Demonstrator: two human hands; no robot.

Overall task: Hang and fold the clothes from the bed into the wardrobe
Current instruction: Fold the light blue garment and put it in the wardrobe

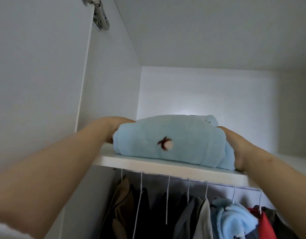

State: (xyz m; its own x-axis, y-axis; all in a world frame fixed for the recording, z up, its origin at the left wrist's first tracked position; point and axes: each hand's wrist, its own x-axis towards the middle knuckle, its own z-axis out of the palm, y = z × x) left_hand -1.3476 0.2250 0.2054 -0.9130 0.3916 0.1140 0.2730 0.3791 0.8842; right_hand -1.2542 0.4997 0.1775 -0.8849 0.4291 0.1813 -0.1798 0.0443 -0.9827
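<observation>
A folded light-blue fleece garment (169, 142) with a small brown mark on its front lies on the white top shelf (166, 167) of the wardrobe. My left hand (114, 128) presses against its left end, fingers hidden behind the cloth. On the other end, my right hand (235, 145) is pressed, its fingers tucked behind and under the fold. Both forearms reach up from below.
Below the shelf, several garments hang on white hangers from a rail: a brown one (121, 200), dark ones, a grey one, a light-blue fleece (233, 219) and a red one (264, 223). The open wardrobe door (36, 66) with its metal hinge (100, 14) stands at left.
</observation>
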